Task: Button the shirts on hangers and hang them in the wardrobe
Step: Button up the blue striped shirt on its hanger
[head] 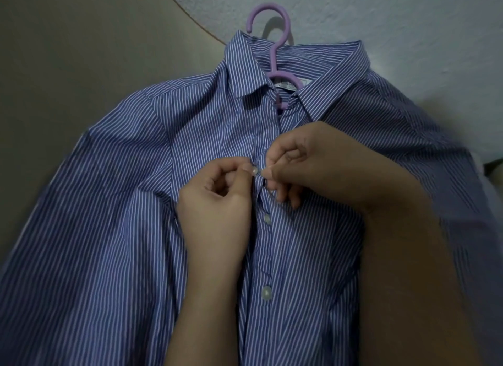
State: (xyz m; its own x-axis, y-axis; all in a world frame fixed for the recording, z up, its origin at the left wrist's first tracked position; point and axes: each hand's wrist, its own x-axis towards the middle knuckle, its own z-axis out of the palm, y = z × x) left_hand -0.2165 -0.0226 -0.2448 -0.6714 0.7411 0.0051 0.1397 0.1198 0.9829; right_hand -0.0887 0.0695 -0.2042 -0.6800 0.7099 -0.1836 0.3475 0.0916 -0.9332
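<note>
Head view: left hand (217,199) and right hand (307,169) pinch the blue striped shirt (109,202), seemingly at a button (254,171).

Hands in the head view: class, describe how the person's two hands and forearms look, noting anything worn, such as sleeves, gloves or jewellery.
The left hand and the right hand are bare, with no gloves and no rings in sight. The left forearm and the right forearm are uncovered as far as the frame shows: no sleeves, watch or bracelet.
</note>
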